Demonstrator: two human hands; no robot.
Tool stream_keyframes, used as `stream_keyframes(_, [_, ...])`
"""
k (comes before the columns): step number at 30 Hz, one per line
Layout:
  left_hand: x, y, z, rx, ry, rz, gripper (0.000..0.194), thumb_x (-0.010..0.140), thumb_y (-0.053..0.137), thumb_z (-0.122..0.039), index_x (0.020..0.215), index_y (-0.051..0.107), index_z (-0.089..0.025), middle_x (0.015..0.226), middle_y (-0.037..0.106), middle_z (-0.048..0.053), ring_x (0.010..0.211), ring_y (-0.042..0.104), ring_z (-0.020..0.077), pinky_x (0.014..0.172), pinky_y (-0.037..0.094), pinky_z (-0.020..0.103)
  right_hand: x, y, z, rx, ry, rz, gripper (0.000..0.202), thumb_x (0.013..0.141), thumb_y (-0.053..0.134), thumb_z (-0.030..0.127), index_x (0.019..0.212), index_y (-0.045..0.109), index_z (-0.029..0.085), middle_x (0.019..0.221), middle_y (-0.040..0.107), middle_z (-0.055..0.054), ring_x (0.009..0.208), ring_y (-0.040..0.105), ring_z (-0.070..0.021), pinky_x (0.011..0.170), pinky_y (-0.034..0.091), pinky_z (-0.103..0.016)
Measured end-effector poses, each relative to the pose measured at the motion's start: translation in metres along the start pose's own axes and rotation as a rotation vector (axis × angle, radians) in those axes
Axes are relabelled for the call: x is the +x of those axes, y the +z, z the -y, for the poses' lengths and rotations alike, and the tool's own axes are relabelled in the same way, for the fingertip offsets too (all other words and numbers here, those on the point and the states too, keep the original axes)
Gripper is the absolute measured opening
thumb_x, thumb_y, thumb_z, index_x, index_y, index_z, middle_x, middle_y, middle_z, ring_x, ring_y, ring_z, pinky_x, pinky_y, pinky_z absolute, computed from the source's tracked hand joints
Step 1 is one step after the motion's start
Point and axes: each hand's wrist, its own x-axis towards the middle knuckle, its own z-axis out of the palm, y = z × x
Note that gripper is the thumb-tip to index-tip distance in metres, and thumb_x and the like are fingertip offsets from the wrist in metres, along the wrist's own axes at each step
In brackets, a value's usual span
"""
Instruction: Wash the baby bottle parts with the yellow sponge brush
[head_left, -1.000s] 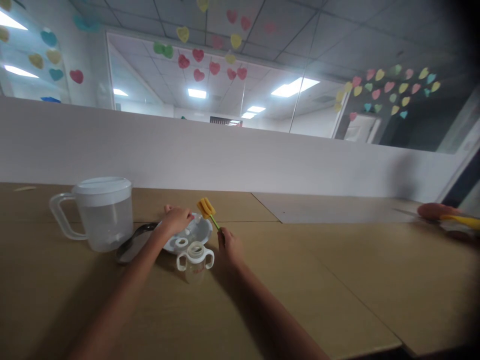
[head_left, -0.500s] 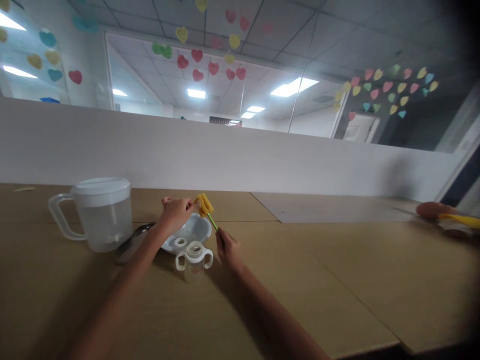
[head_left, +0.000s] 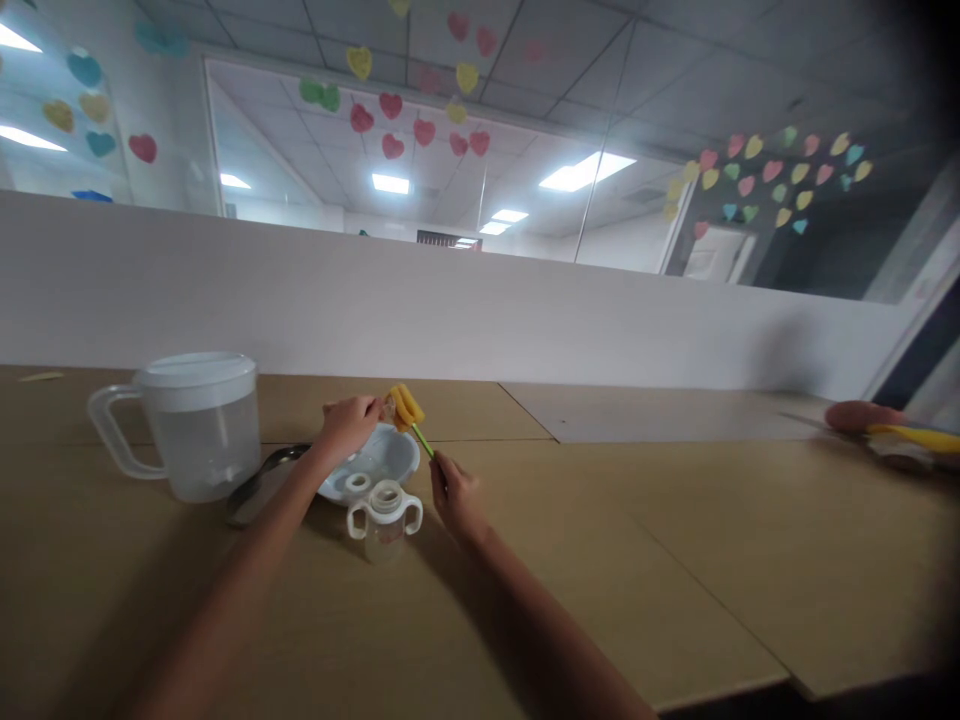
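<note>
My right hand point(head_left: 457, 497) is closed round the green handle of a brush with a yellow sponge head point(head_left: 406, 408). The head is up over the far rim of a pale bowl point(head_left: 397, 462). Against the left side of the sponge, my left hand point(head_left: 351, 425) pinches a small clear piece, too small to name. In front of the bowl stands an open clear bottle point(head_left: 385, 532) with two white handles. A white ring point(head_left: 358, 482) shows at the bowl's near side.
A lidded jug of clear liquid point(head_left: 202, 430) stands at the left, beside a metal dish point(head_left: 259, 490) partly behind my left forearm. A white wall point(head_left: 450, 310) runs behind the table point(head_left: 600, 560). Blurred pink and yellow things point(head_left: 911, 440) lie at the far right edge.
The whole view has shifted slightly. Both hands stay close together at the sponge head, and the small clear piece remains against its left side.
</note>
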Motion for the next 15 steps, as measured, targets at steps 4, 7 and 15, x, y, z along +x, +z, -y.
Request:
stream_keyframes(4, [-0.0001,-0.0038,0.0026,-0.022,-0.019,-0.045,0.032,0.089,0.039,-0.038,0.095,0.065,-0.020,0.090,0.071,0.007,0.091,0.062,0.0226,0.082,0.032,0.035,0.0043,-0.0048,-0.0010,0.010,0.158,-0.057,0.037,0.096,0.031,0.033,0.095,0.062,0.014,0.069,0.067,-0.008,0.054,0.059,-0.0146,0.050,0.039,-0.022])
stream_keyframes(7, [-0.0015,-0.0042,0.0018,-0.006,0.001,-0.046,0.032,0.089,0.038,-0.036,0.095,0.065,-0.020,0.086,0.071,0.006,0.089,0.062,0.0220,0.083,0.032,0.035,0.0033,-0.0055,0.0002,0.031,0.071,-0.031,0.035,0.095,0.032,0.032,0.102,0.061,0.014,0.078,0.068,-0.010,0.062,0.062,-0.0153,0.056,0.042,-0.022])
stream_keyframes(15, [-0.0013,-0.0035,0.0012,-0.090,0.018,-0.065,0.026,0.087,0.044,-0.034,0.092,0.065,-0.020,0.091,0.071,0.006,0.092,0.063,0.0221,0.084,0.035,0.035,0.0046,-0.0002,-0.0034,0.017,0.209,-0.027,0.036,0.093,0.032,0.033,0.093,0.063,0.015,0.068,0.065,-0.008,0.052,0.056,-0.0145,0.049,0.035,-0.022])
